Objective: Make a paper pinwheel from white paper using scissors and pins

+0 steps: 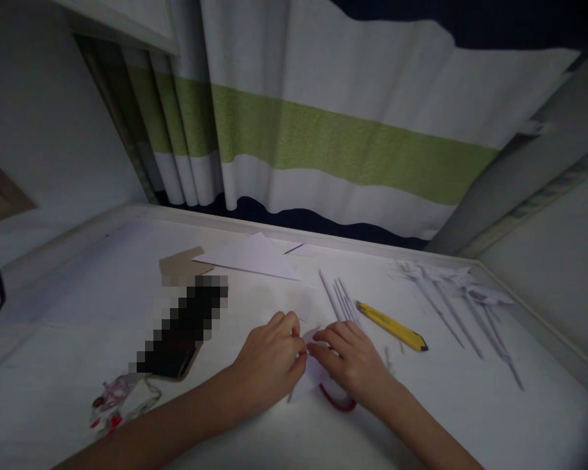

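My left hand (272, 358) and my right hand (353, 360) meet over the table, fingertips pinched together on a small piece of white paper (314, 371). Fingers cover much of that paper, so its full shape is hidden. Beneath my right hand a curved red handle (338, 399) shows; whatever it belongs to is mostly covered. Just beyond the right fingers lie several thin rolled paper sticks (334, 294). A yellow utility knife (392, 325) rests to the right of them.
Several white paper shapes on long stems (441, 294) lie at the right. Toward the back are a white paper triangle (249, 256) and brown card (183, 264). On the left, a dark phone (176, 352) has a beaded strap (115, 401). A striped curtain (323, 130) hangs behind.
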{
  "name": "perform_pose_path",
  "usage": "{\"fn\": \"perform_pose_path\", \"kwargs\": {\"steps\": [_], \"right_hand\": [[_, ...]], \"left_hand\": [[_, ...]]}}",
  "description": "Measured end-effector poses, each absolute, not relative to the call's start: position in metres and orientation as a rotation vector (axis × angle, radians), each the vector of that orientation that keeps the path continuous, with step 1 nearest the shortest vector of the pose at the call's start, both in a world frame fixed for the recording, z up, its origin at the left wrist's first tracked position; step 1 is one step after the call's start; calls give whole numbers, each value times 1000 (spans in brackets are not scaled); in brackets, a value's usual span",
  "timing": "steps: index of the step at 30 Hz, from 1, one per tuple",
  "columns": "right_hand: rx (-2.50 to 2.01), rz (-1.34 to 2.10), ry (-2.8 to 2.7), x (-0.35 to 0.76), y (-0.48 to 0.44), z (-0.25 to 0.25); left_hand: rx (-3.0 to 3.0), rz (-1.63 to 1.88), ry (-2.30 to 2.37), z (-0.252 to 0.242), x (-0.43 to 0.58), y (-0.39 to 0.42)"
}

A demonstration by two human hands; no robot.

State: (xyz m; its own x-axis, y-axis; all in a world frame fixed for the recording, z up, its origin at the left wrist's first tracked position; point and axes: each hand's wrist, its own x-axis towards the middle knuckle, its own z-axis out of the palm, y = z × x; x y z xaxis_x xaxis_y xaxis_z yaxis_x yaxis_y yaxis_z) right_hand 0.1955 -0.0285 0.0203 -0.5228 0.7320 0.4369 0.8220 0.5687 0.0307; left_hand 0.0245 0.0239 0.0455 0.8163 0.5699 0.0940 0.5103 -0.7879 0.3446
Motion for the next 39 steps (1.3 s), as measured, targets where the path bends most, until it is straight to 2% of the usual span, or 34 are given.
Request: {"fn": "perform_pose_path", "kwargs": {"steps": [11, 17, 23, 29, 32, 39], "right_hand": [[-1402, -397, -2332, 190, -41, 36], [-1701, -329, -2190, 229, -38, 42], [-2132, -327, -2006, 314, -37, 12], [-2204, -150, -1993, 330, -42, -15], [-2170, -144, -1901, 314, -42, -3], [-1842, 37, -1982, 258, -56, 59]], "left_hand": [[2712, 351, 719, 60, 28, 21], [2609, 365, 724, 65, 20, 26], [2378, 402, 639, 72, 15, 34], [2158, 449, 661, 72, 17, 40], [2104, 459, 668, 69, 17, 44], [2103, 399, 633, 70, 16, 49]]}}
